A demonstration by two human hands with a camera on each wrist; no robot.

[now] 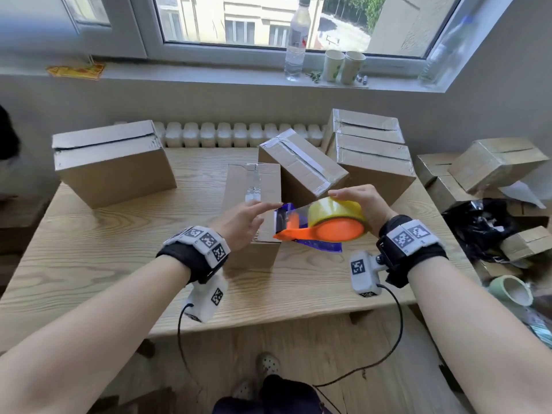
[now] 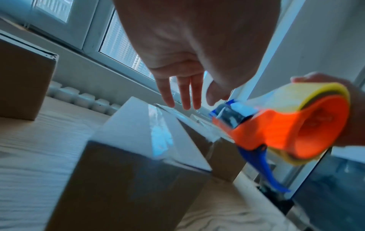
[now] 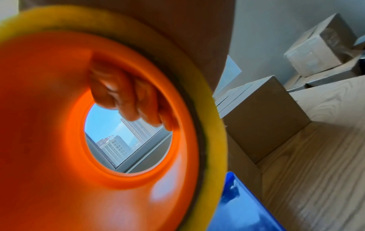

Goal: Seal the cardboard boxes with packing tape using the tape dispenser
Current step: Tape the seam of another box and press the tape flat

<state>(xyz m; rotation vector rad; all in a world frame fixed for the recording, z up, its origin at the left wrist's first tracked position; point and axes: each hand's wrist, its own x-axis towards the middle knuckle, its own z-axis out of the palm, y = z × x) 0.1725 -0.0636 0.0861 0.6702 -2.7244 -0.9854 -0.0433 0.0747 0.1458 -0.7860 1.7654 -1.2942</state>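
Someone stands at a wooden table (image 1: 89,264) of cardboard boxes, tape dispenser held up in one hand.

The table carries several boxes: a big one (image 1: 113,165) at the far left, a stacked pair (image 1: 370,156) at the far right, one lying askew (image 1: 301,165) in the middle, and nearest the person a taped box (image 1: 254,186) standing on its own. Above that box the right hand (image 1: 361,204) grips the orange tape dispenser (image 1: 325,228), thumb over the yellow roll, fingers curled through its hollow core. The left hand (image 1: 242,222) hovers released, fingers straight, reaching toward the dispenser's front. On the windowsill stand a water bottle (image 1: 295,43) and two paper cups (image 1: 343,65).
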